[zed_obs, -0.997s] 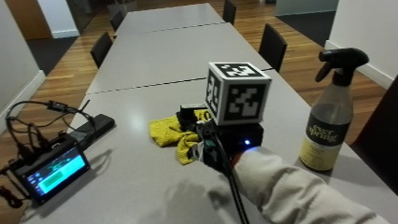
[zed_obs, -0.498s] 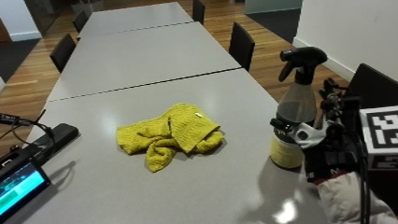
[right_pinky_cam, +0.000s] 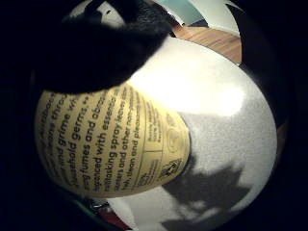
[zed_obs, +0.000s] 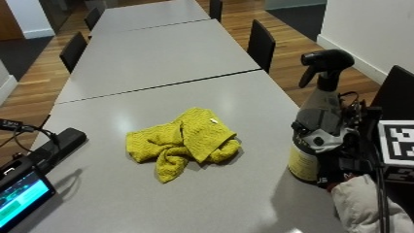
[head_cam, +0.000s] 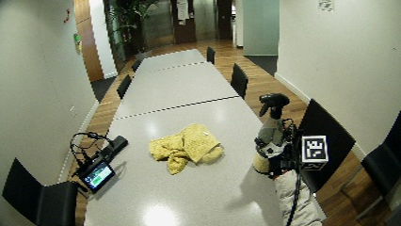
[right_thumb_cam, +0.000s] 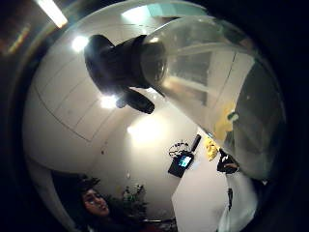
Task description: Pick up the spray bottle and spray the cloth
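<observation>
Since half a second ago the whole outside view has swung and drawn nearer, so most of the apparent shift is the camera's. The real change: the gloved right hand (zed_obs: 339, 172) is now up against the lower body of the spray bottle (zed_obs: 317, 121), where before it sat just beside it. A second ago it was over by the cloth.

Left to right on the tabletop (zed_obs: 194, 97): a small screen device (zed_obs: 19, 199) with cables at the near left edge; the yellow cloth (zed_obs: 184, 145) crumpled mid-table, lying as it did in the earlier frames; then the bottle, upright near the right edge, well apart from the cloth.

Grip: the fingers look wrapped round the bottle's labelled base. The little-finger palm view is filled by the yellow label (right_pinky_cam: 110, 144) with a black gloved finger (right_pinky_cam: 86, 43) across it; the thumb-side view looks up the clear body to the black trigger head (right_thumb_cam: 113, 65).

Judgement: the grasp is made, but the bottle appears not yet lifted. Carrying it to the cloth and spraying remain. The hand sits low, far from the trigger.
</observation>
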Demonstrator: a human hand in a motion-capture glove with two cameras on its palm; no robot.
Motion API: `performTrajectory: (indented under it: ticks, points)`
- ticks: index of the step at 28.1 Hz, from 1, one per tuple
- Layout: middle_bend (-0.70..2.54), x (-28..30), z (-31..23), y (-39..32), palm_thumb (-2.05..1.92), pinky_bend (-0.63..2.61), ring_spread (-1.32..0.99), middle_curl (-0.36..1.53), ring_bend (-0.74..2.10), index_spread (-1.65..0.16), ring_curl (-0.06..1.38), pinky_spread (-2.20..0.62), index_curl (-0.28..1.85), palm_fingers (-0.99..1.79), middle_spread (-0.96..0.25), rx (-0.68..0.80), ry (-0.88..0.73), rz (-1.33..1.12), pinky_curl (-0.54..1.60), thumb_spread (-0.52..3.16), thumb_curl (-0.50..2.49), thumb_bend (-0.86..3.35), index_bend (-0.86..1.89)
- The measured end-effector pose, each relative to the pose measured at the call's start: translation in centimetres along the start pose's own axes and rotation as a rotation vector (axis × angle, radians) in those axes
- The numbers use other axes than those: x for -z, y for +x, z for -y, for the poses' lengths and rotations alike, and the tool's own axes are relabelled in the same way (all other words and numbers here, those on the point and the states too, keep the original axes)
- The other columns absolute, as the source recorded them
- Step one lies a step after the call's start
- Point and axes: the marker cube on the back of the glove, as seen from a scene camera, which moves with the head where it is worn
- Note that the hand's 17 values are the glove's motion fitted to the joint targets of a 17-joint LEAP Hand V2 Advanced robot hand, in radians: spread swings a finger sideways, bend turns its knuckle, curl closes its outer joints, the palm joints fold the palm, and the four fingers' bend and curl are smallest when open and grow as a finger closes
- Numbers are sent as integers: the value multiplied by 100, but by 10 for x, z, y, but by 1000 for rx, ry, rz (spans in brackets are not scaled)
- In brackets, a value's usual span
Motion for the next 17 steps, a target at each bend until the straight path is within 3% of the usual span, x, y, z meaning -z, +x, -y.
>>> performTrajectory:
  ticks: [8, 17]
  points:
    - [36, 9, 11, -8, 109, 47, -7, 38, 62, -32, 40, 6, 28, 64, -7, 66, 10, -62, 35, 79, 54, 14, 12]
    - [34, 14, 49, -28, 112, 48, -7, 40, 61, -30, 42, 5, 28, 65, -7, 277, -194, -882, 37, 77, 58, 10, 12]
